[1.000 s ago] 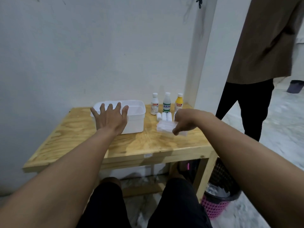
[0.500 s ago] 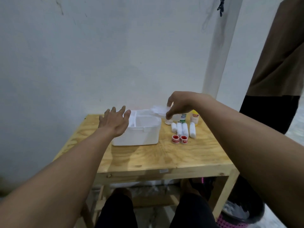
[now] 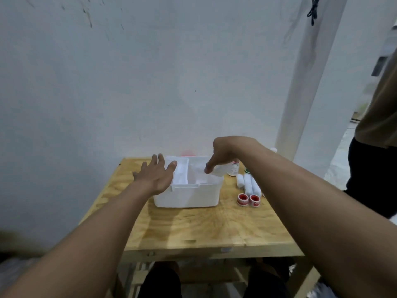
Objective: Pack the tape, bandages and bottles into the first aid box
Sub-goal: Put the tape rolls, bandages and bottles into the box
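Left hand [image 3: 158,176] spread flat at the first aid box's [image 3: 186,195] left rim. Right hand [image 3: 223,154] pinches a blurry white packet [image 3: 219,170] over the right compartment. Bandages [image 3: 249,183], tape [image 3: 248,200] sit right, bottles [image 3: 233,168] mostly hidden; the desk [image 3: 204,229] front is bare.

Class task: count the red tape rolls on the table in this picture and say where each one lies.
2. One red tape roll and a second lie side by side on the table, right of the white box. Others could be hidden.
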The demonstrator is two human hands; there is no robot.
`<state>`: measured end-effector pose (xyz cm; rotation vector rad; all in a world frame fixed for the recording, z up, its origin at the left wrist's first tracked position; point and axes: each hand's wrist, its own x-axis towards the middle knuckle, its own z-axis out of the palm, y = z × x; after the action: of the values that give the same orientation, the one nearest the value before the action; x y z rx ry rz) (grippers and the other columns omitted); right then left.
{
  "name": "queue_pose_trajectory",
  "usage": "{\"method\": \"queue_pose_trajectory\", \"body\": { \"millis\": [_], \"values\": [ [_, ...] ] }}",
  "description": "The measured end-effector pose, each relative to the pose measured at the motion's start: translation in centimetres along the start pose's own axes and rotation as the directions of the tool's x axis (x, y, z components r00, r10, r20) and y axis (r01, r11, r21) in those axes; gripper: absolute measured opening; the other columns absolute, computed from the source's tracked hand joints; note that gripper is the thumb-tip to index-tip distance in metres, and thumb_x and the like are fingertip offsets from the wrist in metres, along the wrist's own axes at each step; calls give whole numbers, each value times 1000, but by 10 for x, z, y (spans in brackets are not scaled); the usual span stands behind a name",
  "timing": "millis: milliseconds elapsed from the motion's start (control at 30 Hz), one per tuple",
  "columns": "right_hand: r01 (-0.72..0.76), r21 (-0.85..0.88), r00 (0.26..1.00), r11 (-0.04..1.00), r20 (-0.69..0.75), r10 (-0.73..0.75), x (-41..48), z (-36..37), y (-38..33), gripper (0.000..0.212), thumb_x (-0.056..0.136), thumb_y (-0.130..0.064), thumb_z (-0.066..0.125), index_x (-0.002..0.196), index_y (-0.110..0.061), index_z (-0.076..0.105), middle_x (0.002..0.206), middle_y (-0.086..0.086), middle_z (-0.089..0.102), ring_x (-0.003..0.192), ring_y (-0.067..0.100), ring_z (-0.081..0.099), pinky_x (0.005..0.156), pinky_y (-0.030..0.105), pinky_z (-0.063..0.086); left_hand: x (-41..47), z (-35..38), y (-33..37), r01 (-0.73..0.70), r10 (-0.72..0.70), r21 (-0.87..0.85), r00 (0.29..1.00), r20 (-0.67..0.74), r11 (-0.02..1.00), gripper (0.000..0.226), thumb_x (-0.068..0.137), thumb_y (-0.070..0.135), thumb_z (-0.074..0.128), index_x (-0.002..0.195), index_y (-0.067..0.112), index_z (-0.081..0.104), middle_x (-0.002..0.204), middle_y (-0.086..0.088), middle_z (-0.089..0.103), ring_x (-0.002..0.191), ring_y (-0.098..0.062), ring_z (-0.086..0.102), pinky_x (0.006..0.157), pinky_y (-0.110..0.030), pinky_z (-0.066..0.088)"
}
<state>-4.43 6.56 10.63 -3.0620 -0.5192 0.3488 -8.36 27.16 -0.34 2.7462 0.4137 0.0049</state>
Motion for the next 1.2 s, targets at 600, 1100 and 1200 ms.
{"method": "queue_pose_trajectory", "body": {
  "millis": [600,1100,1200],
  "values": [
    [13,-115,996,993,87,-3,38,48,-41,54,79,-63,69,108,-17,61,100,-1,60,102,25,64,89,36,53,6,4,-1,-9,10,51,1000,-14,999,76,99,64,10,160,22,-5,168,2,-9,153,-35,-1,119,-63,4],
    [24,2,978,1000,206,-24,63,69,-39,29,95,-22,63,119,-6,61,103,6,56,94,24,54,85,33,47,5,3,-2,-24,24,65,1000,-8,998,69,102,54,14,160,23,-6,168,2,-10,153,-36,-2,118,-62,1],
    [7,40,980,999,199,-15,69,74,-39,18,92,-23,67,95,-7,60,95,6,57,92,25,56,87,34,51,6,3,-1,-21,22,72,1000,-14,997,68,103,55,14,160,23,-5,168,1,-9,153,-36,-1,118,-63,1]
  ]
}}
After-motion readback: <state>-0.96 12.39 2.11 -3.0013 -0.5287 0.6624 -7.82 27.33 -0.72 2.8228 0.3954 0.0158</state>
